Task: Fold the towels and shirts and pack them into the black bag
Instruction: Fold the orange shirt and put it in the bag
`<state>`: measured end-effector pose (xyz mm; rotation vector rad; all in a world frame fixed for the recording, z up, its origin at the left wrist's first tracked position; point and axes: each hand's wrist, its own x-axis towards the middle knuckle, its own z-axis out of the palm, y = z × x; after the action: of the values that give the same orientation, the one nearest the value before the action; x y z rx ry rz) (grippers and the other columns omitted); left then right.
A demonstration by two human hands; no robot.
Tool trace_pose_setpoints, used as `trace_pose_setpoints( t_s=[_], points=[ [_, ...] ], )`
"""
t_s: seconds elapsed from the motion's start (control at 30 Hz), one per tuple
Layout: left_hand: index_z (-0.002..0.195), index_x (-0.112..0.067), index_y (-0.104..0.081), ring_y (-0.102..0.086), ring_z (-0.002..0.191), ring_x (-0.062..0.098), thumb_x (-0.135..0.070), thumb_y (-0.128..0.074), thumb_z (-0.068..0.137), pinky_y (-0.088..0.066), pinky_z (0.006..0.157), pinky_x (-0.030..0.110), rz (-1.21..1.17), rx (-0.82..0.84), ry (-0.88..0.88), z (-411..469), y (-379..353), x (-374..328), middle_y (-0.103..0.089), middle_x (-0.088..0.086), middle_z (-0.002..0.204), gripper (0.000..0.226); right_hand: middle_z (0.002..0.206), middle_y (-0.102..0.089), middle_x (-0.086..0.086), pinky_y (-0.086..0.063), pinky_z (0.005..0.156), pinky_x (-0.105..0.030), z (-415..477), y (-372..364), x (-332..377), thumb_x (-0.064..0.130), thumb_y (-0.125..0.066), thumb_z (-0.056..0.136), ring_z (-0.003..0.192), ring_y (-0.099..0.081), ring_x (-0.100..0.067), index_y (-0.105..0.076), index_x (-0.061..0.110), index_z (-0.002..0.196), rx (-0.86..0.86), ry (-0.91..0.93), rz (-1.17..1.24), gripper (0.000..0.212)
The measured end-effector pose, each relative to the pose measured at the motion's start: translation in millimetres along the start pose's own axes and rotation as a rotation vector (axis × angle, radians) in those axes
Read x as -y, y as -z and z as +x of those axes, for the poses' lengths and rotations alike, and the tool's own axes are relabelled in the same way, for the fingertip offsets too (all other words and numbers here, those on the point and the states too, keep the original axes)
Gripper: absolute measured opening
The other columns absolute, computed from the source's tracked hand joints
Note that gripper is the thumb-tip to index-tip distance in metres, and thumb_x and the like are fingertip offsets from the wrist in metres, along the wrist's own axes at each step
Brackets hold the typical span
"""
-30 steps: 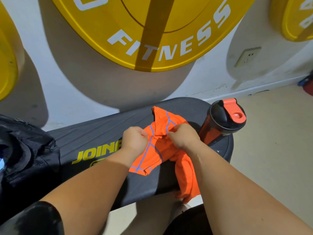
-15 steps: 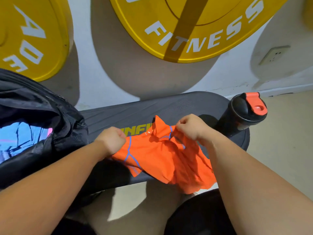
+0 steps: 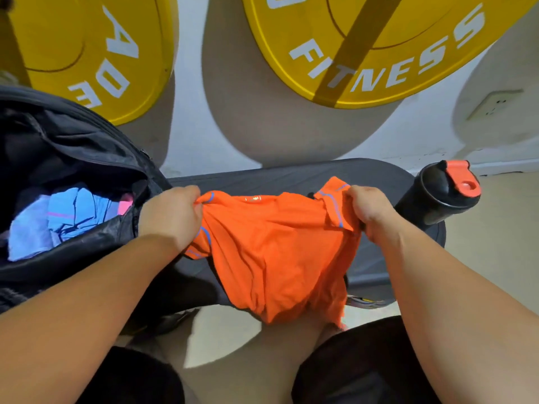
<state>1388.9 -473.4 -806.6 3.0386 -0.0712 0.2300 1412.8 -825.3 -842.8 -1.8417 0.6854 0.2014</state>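
held stretched over the bench (image 3: 291,176) beside the open black bag (image 3: 87,147), orange shirt (image 3: 274,243) pinched at both shoulders by left hand (image 3: 170,217) and right hand (image 3: 370,211), likely soft, light, floppy, best gripped at seams.

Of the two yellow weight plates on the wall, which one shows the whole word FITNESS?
The right yellow plate, above the shaker bottle. It reads FITNESS in white letters; the left yellow plate, above the black bag, shows only a few letters.
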Motion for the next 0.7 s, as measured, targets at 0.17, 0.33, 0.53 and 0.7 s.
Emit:
trace_pose_setpoints(
  t_s=[0.17, 0.33, 0.53, 0.7],
  points=[
    [0.117, -0.023, -0.052, -0.058, 0.106, 0.037, -0.043, -0.062, 0.084, -0.05, 0.086, 0.047, 0.092, 0.462, -0.055, -1.1, -22.8, 7.0, -0.056, 0.009, 0.111, 0.04, 0.121, -0.062, -0.024, -0.045, 0.088, -0.037, 10.3, 3.2, -32.9, 0.03, -0.052, 0.091, 0.114, -0.058, -0.041, -0.06, 0.007, 0.114, -0.094, -0.003, -0.583, 0.034],
    [0.139, -0.028, -0.043, -0.049, 0.122, 0.03, -0.056, -0.063, 0.082, -0.045, 0.096, 0.045, 0.103, 0.562, -0.097, -13.5, -59.2, -16.1, -0.048, 0.005, 0.132, 0.066, 0.139, -0.043, -0.013, -0.04, 0.108, -0.047, -2.3, -26.3, -32.2, 0.053, -0.064, 0.083, 0.129, -0.043, -0.04, -0.046, 0.038, 0.141, 0.171, 0.255, -0.929, 0.062],
    [0.147, -0.03, -0.041, -0.041, 0.132, 0.032, -0.054, -0.065, 0.084, -0.041, 0.106, 0.047, -0.046, 0.518, -0.026, -3.3, -95.4, -25.7, -0.041, 0.003, 0.146, 0.071, 0.134, -0.039, -0.005, -0.043, 0.104, -0.048, -9.5, -44.9, -42.0, 0.038, -0.065, 0.081, 0.124, -0.042, -0.037, -0.047, 0.049, 0.135, 0.532, 0.296, -1.341, 0.058],
    [0.153, -0.031, -0.028, -0.04, 0.132, 0.03, -0.06, -0.069, 0.078, -0.039, 0.109, 0.044, 0.042, 0.566, -0.039, 2.4, -119.7, -26.7, -0.037, 0.006, 0.146, 0.091, 0.125, -0.053, -0.01, -0.054, 0.088, -0.04, -1.0, -25.1, -46.4, 0.016, -0.058, 0.085, 0.109, -0.06, -0.033, -0.052, 0.02, 0.128, 0.348, 0.192, -1.317, 0.044]
  ],
)
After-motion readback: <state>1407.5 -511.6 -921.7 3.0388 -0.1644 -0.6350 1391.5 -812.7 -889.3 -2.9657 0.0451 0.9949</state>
